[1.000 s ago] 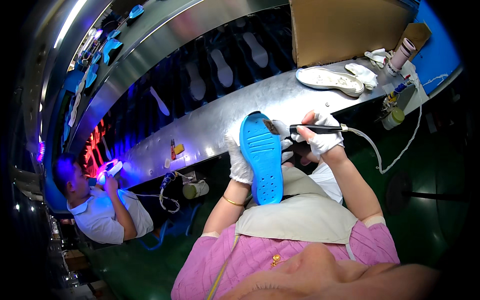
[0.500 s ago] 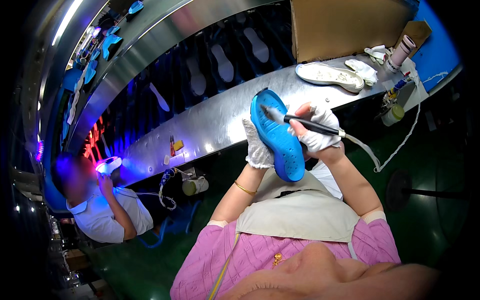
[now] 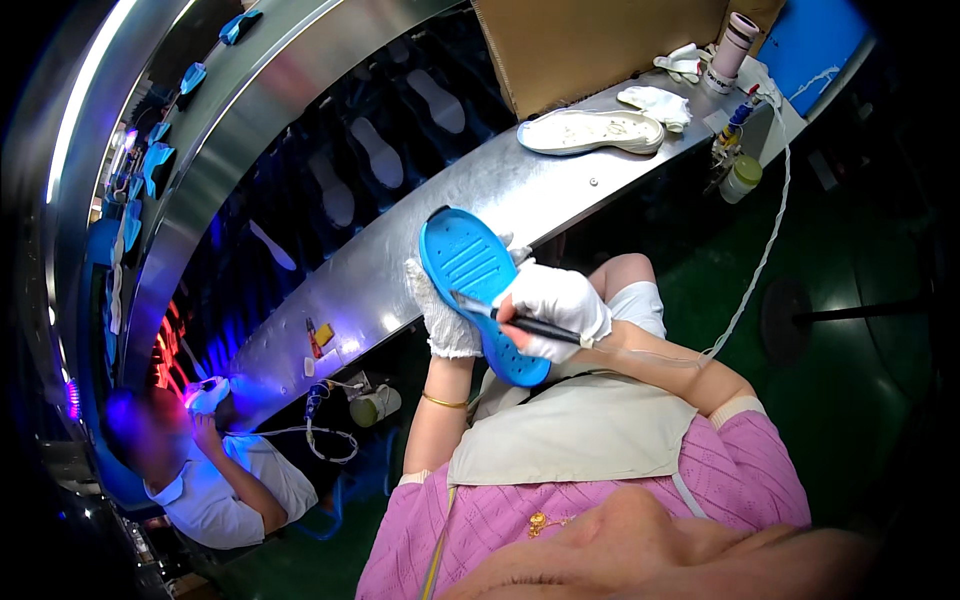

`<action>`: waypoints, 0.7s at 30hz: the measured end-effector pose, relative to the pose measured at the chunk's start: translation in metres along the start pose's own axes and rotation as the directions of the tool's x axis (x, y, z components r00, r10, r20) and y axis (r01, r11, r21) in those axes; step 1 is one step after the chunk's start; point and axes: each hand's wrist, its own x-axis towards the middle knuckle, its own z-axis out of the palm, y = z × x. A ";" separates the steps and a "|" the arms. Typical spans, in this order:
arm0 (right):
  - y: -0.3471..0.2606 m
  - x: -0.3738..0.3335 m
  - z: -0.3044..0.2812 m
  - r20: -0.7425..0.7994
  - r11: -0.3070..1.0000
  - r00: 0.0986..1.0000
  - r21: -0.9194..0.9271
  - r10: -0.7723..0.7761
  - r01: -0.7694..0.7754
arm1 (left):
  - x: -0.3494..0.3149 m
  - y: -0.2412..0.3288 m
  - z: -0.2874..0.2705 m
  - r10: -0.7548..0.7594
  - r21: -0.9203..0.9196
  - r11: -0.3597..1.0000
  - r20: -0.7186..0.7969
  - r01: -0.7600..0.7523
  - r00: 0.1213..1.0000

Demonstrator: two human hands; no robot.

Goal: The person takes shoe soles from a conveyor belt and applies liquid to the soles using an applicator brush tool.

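A blue shoe sole (image 3: 468,255) with small holes and ridges is tilted in front of me. My left hand (image 3: 446,318), in a white knit glove, supports it from behind and along its left edge, with fingertips showing past the right edge. My right hand (image 3: 562,305), in a white glove with bare fingertips, grips a black-handled brush (image 3: 540,328) with a thin tube trailing from its back end. The brush tip rests on or just over the middle of the sole, near its left edge.
A metal bench (image 3: 395,260) runs across, bearing a white shoe sole (image 3: 590,134), a crumpled white cloth (image 3: 655,106) and a pink bottle (image 3: 735,48). Behind stands a cardboard sheet (image 3: 600,45). Grey insole shapes (image 3: 377,152) lie beyond. A co-worker (image 3: 235,490) sits at left.
The sole and both hands have shifted left and lower in the view. The brush tip has moved from the sole's upper end to its middle. The whole scene has swung as the head turned.
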 end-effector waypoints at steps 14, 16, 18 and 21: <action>0.004 -0.017 -0.024 -0.041 0.728 0.827 0.501 0.561 -0.468 | 0.009 -0.019 -0.002 -0.084 0.091 0.991 -0.095 0.093 0.992; 0.003 -0.008 -0.023 -0.090 0.888 0.912 0.283 0.401 -0.363 | 0.021 -0.017 -0.001 -0.027 0.064 0.997 -0.095 0.033 0.995; 0.002 -0.002 -0.020 -0.077 0.987 0.991 0.129 0.109 -0.098 | 0.026 -0.014 -0.002 0.037 0.078 0.997 -0.100 -0.030 0.994; 0.000 0.001 -0.018 0.025 0.962 0.993 0.246 0.117 -0.120 | 0.036 -0.007 -0.013 0.153 -0.168 0.975 0.046 -0.143 0.987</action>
